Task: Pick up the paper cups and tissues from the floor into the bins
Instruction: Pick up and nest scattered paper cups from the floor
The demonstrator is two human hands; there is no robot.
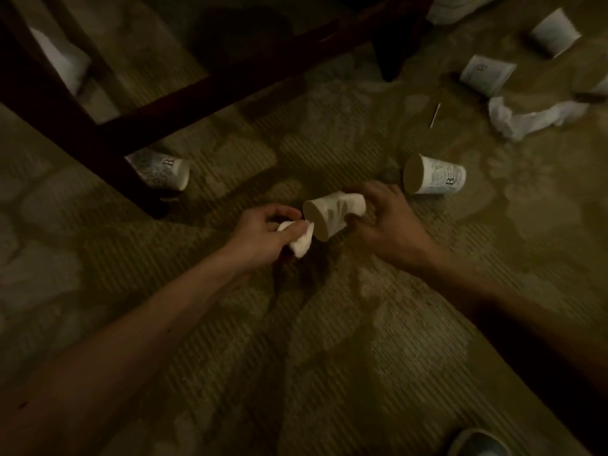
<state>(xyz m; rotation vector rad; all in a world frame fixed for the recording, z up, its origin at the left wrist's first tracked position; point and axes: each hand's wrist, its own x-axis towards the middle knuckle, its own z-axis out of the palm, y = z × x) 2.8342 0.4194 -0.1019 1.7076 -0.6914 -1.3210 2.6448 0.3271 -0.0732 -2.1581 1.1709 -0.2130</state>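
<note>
My left hand [263, 233] pinches a small white crumpled tissue [301, 240] just above the carpet. My right hand [386, 220] holds a white paper cup [332, 215] on its side, bottom toward my left hand, fingers curled at its rim end. Other paper cups lie on the floor: one [434, 176] right of my right hand, one [164, 171] by the chair leg, two [487, 74] [554, 31] at the far right. A long crumpled tissue [526, 118] lies at the right. No bin shows.
A dark wooden chair frame [171, 103] crosses the upper left, its leg [144, 189] standing on the patterned carpet. A white tissue [62, 59] lies behind it. A thin stick [435, 115] lies on the floor. A rounded pale object [477, 444] sits at the bottom edge.
</note>
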